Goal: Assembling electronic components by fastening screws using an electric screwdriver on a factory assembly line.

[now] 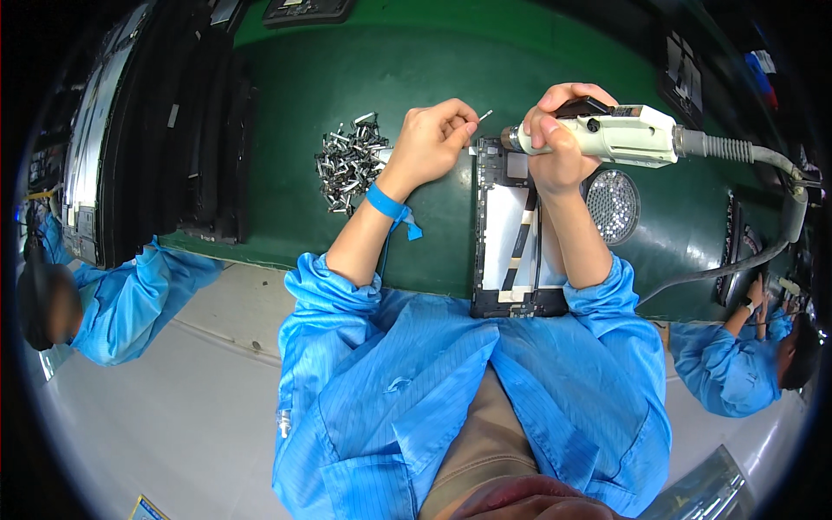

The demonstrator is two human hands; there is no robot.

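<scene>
My left hand [430,144], a blue wrist strap around its wrist, pinches a small silvery piece [486,114] between thumb and fingertips. Just left of that hand lies a pile of small black-and-silver parts [350,165]. Wrapped round a cream-coloured electric screwdriver [637,137] is my right hand [559,139]. The screwdriver lies nearly level, its metal-ringed nose toward my left hand and its ribbed cord end to the right. Below both hands sits an opened tablet [496,234] with a silvery inside and a black strip. My right forearm covers part of it.
Right of my forearm stands a round dish of small shiny pieces [614,206]. The grey cord [793,217] loops down at the right. Black racks or panels [204,139] stand at the left of the green table [295,69]. Other people in blue sit at both sides.
</scene>
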